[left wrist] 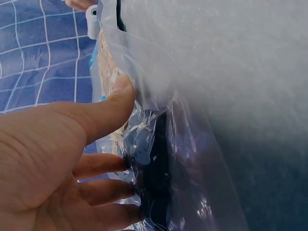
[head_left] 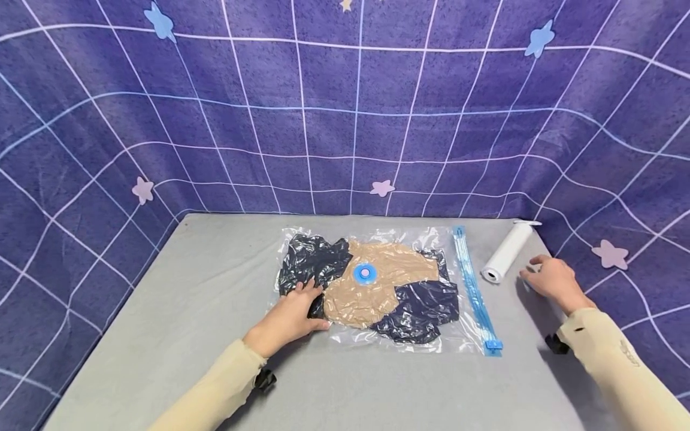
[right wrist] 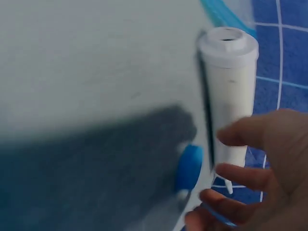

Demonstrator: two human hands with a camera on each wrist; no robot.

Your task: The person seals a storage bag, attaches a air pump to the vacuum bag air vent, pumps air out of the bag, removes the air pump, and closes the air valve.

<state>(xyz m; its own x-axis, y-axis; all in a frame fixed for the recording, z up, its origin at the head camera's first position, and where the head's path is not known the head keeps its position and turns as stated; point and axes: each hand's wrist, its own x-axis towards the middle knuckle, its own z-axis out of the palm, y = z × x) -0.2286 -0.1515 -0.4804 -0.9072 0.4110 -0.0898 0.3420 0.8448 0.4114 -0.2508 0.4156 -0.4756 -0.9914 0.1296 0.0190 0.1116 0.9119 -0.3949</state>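
Left hand on a vacuum bag, right hand beside a white pump, on a grey surface.

In the head view the vacuum bag (head_left: 377, 287), holding dark and tan cloth, lies mid-frame with a round blue valve (head_left: 364, 273) at its centre and a blue zip strip (head_left: 474, 287) along its right edge. The left hand (head_left: 293, 314) rests flat on its lower-left corner, fingers relaxed. The right hand (head_left: 552, 278) lies loose beside the white pump (head_left: 507, 251), grasping nothing. The left wrist view adds the thumb (left wrist: 113, 103) pressing the film; the right wrist view shows a small blue cap (right wrist: 188, 166) beside the pump. No writing is readable.
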